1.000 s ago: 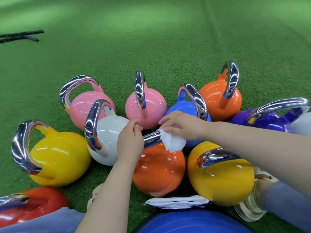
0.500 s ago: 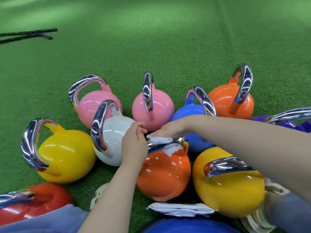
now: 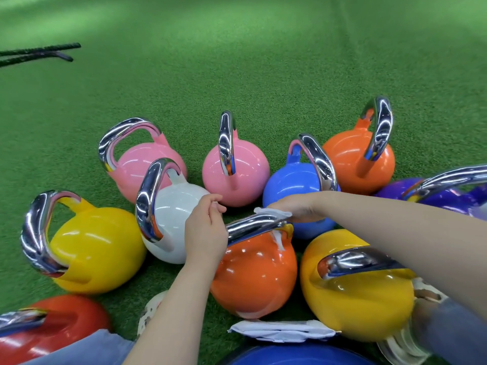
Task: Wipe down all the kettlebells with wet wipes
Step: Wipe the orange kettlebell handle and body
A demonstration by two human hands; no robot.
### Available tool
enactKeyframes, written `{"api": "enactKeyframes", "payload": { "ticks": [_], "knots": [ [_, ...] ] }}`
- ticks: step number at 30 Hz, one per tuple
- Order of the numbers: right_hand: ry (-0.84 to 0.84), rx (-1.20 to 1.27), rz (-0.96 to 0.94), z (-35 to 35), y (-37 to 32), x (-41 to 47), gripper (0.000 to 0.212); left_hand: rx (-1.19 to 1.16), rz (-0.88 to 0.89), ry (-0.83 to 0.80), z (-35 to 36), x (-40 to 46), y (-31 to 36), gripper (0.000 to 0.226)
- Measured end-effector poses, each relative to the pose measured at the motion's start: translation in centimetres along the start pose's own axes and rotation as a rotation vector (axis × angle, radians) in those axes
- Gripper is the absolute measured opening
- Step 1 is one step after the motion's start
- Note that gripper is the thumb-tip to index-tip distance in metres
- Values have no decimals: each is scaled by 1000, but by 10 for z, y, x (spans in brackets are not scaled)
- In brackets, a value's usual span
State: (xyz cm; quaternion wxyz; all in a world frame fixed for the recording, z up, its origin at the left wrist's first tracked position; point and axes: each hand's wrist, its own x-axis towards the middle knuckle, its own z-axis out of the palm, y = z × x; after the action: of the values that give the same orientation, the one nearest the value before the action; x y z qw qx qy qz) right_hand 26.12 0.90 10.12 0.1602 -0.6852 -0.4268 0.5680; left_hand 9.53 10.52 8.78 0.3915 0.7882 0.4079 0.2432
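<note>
Fingers of the right hand (image 3: pixel 295 209) curl down over a white wet wipe (image 3: pixel 274 213), pressing it onto the far end of the chrome handle (image 3: pixel 253 226) of the near orange kettlebell (image 3: pixel 253 275); the fingertips themselves are hidden beneath the hand. The left hand (image 3: pixel 205 230) grips the handle's near end, thumb and forefinger meeting above it at 12 o'clock. This kettlebell sits at the centre of the cluster, glossy, its base partly hidden behind a pack of wipes (image 3: pixel 282 330) lying at 6 o'clock. At 9 o'clock stands a white kettlebell (image 3: pixel 176 206), beyond it a yellow kettlebell (image 3: pixel 97 248). From 11 to 1 o'clock stand two pink kettlebells (image 3: pixel 237 164), a blue kettlebell (image 3: pixel 290 183) and a far orange kettlebell (image 3: pixel 355 159). At 3 o'clock a second yellow kettlebell (image 3: pixel 355 299) is crossed by the right forearm. A purple kettlebell (image 3: pixel 448 196) is cut off by the right edge, a blurred red kettlebell (image 3: pixel 58 327) by the lower left corner. All rest on green turf (image 3: pixel 237 61).
</note>
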Motion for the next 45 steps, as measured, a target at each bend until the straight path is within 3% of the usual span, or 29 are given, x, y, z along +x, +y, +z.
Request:
{"api": "enactKeyframes", "payload": {
  "ticks": [1, 6, 9, 11, 16, 19, 26, 29, 33, 37, 41, 45],
  "knots": [
    [24, 45, 4, -1, 11, 5, 25, 0, 0, -1, 0, 0, 0, 25],
    [-14, 10, 1, -3, 32, 9, 15, 3, 3, 2, 0, 0, 0, 26],
    [167, -2, 1, -1, 49, 15, 13, 8, 1, 3, 1, 0, 0, 26],
    [129, -41, -34, -1, 54, 14, 35, 10, 4, 7, 1, -1, 1, 26],
    [20, 225, 15, -1, 61, 8, 25, 37, 13, 20, 2, -1, 1, 27],
    [128, 103, 10, 1, 64, 13, 23, 44, 13, 30, 3, -1, 1, 27],
    [271, -135, 36, 0, 72, 35, 40, 62, 7, 49, 4, 0, 2, 27],
    [249, -270, 21, 6, 76, 41, 18, 64, 4, 55, 3, 0, 0, 28],
    [242, -397, -27, 11, 85, 50, 49, 76, -5, 64, 3, 0, -1, 29],
    [285, -229, -58, 6, 75, 44, 25, 76, -4, 68, 3, 0, -1, 28],
    [186, -132, -33, 0, 67, 36, 22, 67, 0, 72, 2, -1, 0, 28],
    [-127, -93, -46, -11, 42, 14, 47, 46, -8, 69, 2, -1, 0, 28]
  ]
}}
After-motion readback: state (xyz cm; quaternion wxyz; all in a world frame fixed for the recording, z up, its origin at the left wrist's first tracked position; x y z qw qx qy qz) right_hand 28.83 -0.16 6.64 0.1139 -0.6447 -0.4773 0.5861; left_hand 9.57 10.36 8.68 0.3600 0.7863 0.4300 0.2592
